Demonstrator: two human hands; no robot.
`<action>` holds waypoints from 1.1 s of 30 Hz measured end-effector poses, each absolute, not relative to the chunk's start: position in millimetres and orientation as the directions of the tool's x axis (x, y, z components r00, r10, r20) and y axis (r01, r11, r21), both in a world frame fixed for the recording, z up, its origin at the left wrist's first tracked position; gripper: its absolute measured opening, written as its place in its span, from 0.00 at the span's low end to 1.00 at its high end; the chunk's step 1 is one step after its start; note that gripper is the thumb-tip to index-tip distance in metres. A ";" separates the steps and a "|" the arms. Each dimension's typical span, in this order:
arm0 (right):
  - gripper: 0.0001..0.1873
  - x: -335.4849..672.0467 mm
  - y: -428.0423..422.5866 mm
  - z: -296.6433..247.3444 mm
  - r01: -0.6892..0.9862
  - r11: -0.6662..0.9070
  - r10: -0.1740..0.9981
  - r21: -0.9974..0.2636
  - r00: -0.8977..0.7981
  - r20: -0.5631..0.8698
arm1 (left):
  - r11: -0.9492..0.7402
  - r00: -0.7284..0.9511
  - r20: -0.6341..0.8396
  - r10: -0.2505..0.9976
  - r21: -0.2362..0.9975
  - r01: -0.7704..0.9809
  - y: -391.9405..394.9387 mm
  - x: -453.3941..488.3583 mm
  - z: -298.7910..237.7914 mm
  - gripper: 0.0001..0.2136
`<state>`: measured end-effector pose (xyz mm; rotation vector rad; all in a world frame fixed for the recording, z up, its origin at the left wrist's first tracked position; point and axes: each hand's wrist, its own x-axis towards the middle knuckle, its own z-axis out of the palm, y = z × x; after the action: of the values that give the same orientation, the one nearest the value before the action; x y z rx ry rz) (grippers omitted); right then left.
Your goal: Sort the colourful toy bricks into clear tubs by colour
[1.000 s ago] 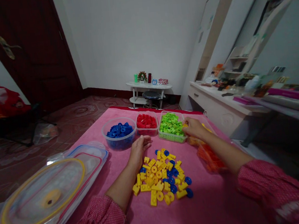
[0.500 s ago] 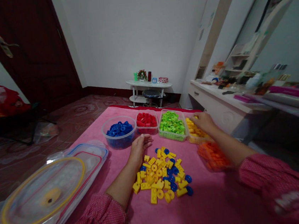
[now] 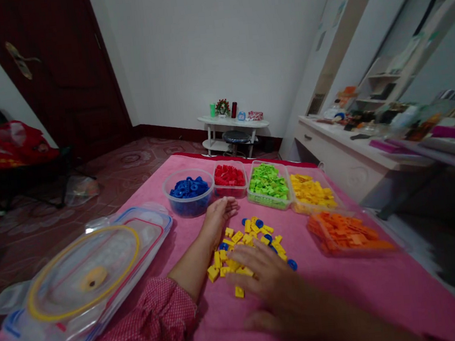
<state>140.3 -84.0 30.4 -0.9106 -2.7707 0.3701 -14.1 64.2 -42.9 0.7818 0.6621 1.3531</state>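
A loose pile of yellow and blue plastic pieces (image 3: 247, 239) lies on the pink cloth (image 3: 345, 288) in front of me. My right hand (image 3: 269, 277) hovers over the near side of the pile, palm down, fingers spread, holding nothing that I can see. My left hand (image 3: 218, 215) rests flat on the cloth at the pile's far left edge, fingers stretched toward the red box. Behind the pile stand a round tub of blue rings (image 3: 189, 195), a box of red pieces (image 3: 229, 180), a box of green pieces (image 3: 268, 185) and a box of yellow pieces (image 3: 313, 192).
A box of orange pieces (image 3: 345, 232) sits at the right. Stacked clear lids (image 3: 84, 278) with coloured rims lie at the left on the cloth. A white desk (image 3: 343, 153) stands to the right, a small white table (image 3: 233, 129) by the far wall, a dark door (image 3: 63, 74) at left.
My right hand has left the yellow box at the back right and come back over the near side of the loose pile. The left hand has stayed put. The view shifted a little.
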 end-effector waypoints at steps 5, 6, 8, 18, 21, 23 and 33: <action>0.25 133.3 -77.2 5.9 0.616 0.723 0.676 -0.313 -0.724 0.135 | 0.084 0.221 0.040 0.974 0.847 -0.525 65.4 -21.4 -42.3 0.18; 0.23 134.9 -66.4 5.0 0.652 0.690 0.716 -0.314 -0.679 0.163 | 0.068 0.223 0.049 0.974 0.870 -0.488 65.0 -22.3 -41.6 0.19; 0.17 137.7 -42.6 7.3 0.686 0.639 0.767 -0.348 -0.606 0.213 | -0.004 0.228 0.096 0.969 0.928 -0.374 63.6 -23.6 -39.7 0.17; 0.11 165.7 33.3 5.5 0.695 0.386 0.904 -0.607 -0.154 0.399 | -0.263 0.281 0.251 0.926 0.965 0.003 54.0 -25.0 -28.3 0.12; 0.12 170.7 33.4 -5.6 0.697 0.362 0.919 -0.619 -0.157 0.361 | -0.319 0.348 0.280 0.895 0.946 0.060 54.0 -25.6 -29.5 0.15; 0.17 168.1 30.9 -9.1 0.697 0.415 0.902 -0.585 -0.231 0.365 | -0.398 0.377 0.326 0.867 0.908 0.128 54.1 -26.1 -30.3 0.17; 0.14 151.3 17.3 -1.6 0.789 0.397 0.910 -0.468 -0.271 0.314 | -0.432 0.406 0.340 0.848 0.888 0.159 51.1 -23.0 -31.8 0.11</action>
<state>151.3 17.3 -1.6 -1.4469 -2.1242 0.2956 -23.0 51.1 -31.8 1.8473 0.8657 1.0660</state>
